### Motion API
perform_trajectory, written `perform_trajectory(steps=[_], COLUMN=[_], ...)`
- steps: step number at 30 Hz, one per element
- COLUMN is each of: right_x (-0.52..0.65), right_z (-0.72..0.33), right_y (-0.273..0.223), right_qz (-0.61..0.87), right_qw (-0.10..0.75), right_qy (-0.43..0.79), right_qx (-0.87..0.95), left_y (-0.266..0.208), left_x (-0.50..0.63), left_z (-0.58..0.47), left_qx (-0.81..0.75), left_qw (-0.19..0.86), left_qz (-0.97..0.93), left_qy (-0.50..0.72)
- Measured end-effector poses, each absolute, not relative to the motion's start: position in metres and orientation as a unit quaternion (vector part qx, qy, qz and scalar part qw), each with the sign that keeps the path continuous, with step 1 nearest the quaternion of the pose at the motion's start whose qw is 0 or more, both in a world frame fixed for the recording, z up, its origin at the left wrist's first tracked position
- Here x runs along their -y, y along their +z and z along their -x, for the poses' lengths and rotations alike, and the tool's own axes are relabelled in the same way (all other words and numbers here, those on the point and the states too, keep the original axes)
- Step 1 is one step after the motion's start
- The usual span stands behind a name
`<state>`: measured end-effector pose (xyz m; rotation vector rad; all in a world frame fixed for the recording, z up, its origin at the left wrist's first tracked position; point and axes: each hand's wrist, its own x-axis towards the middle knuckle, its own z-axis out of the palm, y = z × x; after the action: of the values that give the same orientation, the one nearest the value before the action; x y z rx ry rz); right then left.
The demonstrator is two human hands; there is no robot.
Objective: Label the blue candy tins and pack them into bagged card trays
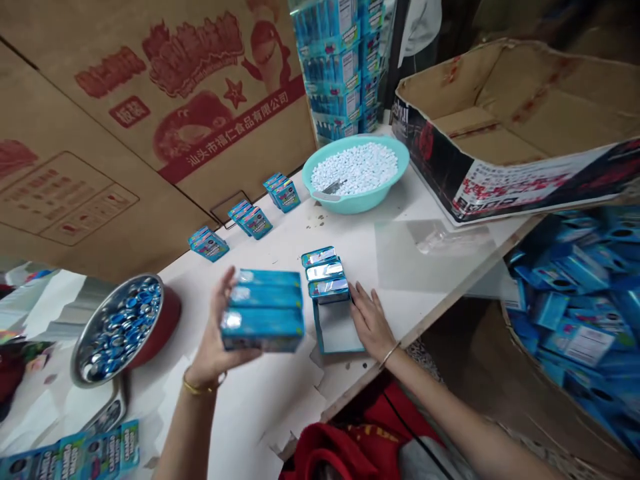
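My left hand (219, 340) is closed around three blue cartons (263, 310) lined up side by side, held above the white table. They are slightly blurred. My right hand (369, 317) lies flat with its fingers stretched out, against the right side of a shallow tray-like blue box (340, 327) with a white inside. Three blue packs with shiny tops (326, 272) stand at the far end of that box; whether they sit inside it or just behind, I cannot tell.
Behind are small groups of blue packets (251, 220), a turquoise basin of white pellets (357, 175) and stacked blue packages (333, 73). At left stands a metal bowl of blue-and-silver pieces (125, 327). A cardboard box (510, 113) and a heap of blue cartons (580, 307) are at right.
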<state>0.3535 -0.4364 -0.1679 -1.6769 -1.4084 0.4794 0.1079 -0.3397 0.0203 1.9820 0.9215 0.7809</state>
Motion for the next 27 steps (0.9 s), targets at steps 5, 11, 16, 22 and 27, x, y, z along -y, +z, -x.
perform_trajectory(steps=[5,11,16,22,27], right_x=[0.437,0.436,0.442,0.477,0.482], right_z=[-0.360,-0.370,-0.374,-0.372,-0.372], right_y=[-0.171,-0.170,-0.164,-0.164,-0.182], right_qz=[0.653,0.633,0.633,0.625,0.609], right_qw=[0.440,0.439,0.427,0.390,0.365], right_qy=[0.214,0.254,0.262,0.218,0.185], right_qx=[0.578,0.585,0.591,0.639,0.680], left_y=[-0.015,-0.019,-0.010,-0.006,-0.012], left_x=[0.385,0.385,0.387,0.396,0.403], left_z=[-0.155,-0.183,-0.198,-0.205,-0.194], left_qx=[-0.285,-0.257,-0.250,-0.267,-0.244], left_qw=[0.334,0.177,0.140,0.121,0.089], left_qz=[-0.880,-0.943,-0.958,-0.954,-0.957], left_qy=[0.183,0.115,0.031,-0.069,-0.130])
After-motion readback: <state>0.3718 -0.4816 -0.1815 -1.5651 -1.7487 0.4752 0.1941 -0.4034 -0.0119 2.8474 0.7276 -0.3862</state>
